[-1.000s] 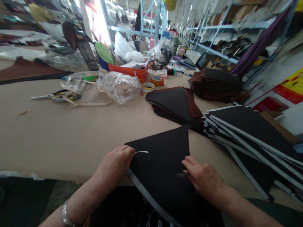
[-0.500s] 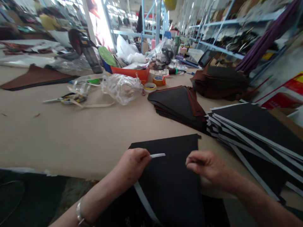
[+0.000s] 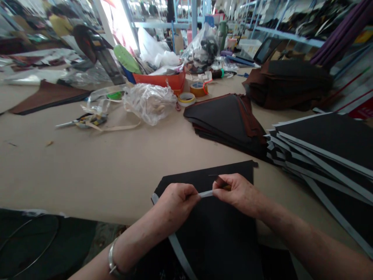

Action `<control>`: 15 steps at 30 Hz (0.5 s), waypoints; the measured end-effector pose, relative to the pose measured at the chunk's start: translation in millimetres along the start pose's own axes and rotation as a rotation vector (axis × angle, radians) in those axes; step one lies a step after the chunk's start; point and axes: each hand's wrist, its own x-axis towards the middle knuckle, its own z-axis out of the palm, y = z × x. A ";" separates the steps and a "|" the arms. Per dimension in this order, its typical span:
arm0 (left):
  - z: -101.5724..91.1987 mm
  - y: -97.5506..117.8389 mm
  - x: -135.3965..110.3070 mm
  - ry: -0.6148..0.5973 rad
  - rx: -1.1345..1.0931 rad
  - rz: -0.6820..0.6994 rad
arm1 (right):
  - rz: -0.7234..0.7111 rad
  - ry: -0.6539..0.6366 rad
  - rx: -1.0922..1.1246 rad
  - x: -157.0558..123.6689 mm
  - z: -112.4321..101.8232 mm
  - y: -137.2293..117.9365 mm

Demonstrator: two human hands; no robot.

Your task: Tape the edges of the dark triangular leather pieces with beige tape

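While the left hand (image 3: 175,204) and right hand (image 3: 240,194) meet above the table (image 3: 87,167), a pale grey strip (image 3: 206,193) runs taut and almost level between them; the left hand is curled closed around the strip, its fingers hiding the grip, and the right hand pinches the other end between thumb and fingers (image 3: 224,186), where a small dark piece (image 3: 223,182) shows, too small to tell what it is; a black panel (image 3: 217,233) lies under both hands, its long axis running near to far, its far corner beyond the right hand and its left edge just beneath the left hand; more strip (image 3: 177,245) trails from under the left hand toward the near side along that edge; the right hand sits nearer the panel's far corner; to the right, a stack of strip-edged black panels (image 3: 323,142) lies just beside it; farther off sit a stack of triangular panels (image 3: 224,116), a brown stack (image 3: 288,83), two tape rolls (image 3: 186,99), a crumpled plastic bag (image 3: 149,104) and scissors (image 3: 84,121); a bracelet (image 3: 112,258) circles the left wrist; a co-worker (image 3: 60,19) stands far left
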 end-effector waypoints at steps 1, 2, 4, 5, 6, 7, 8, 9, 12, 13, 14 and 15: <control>0.5 -0.4 1.1 -0.004 -0.006 -0.005 | 0.003 0.000 -0.017 0.2 1.0 -1.3; 0.8 -1.5 2.2 -0.013 -0.013 -0.016 | 0.001 0.001 -0.034 -0.1 1.3 -2.3; 1.3 -6.8 4.5 -0.045 -0.027 -0.047 | -0.003 -0.007 -0.056 -1.6 -2.0 -2.8; 1.4 -11.2 6.0 -0.069 -0.032 -0.063 | -0.005 -0.008 -0.071 -2.7 -6.1 -2.2; 1.4 -16.5 7.8 -0.093 -0.036 -0.074 | -0.006 -0.005 -0.096 -3.9 -12.3 -1.0; 1.1 -22.4 9.8 -0.120 -0.041 -0.081 | -0.005 0.002 -0.129 -5.1 -20.5 0.6; 0.3 -28.3 11.8 -0.146 -0.048 -0.084 | -0.008 0.018 -0.169 -6.2 -30.5 2.7; -1.0 -33.6 13.7 -0.169 -0.054 -0.088 | -0.012 0.040 -0.216 -7.0 -41.9 5.4; -9.1 -42.9 16.9 -0.224 -0.069 -0.113 | -0.004 0.145 -0.366 -6.0 -80.2 17.5; -13.0 -43.6 17.1 -0.245 -0.072 -0.119 | 0.009 0.183 -0.404 -4.3 -92.1 22.7; -17.2 -43.8 16.8 -0.260 -0.075 -0.122 | 0.028 0.218 -0.432 -2.2 -102.7 28.2; -21.2 -43.9 16.1 -0.279 -0.082 -0.123 | 0.052 0.249 -0.449 0.2 -111.5 33.6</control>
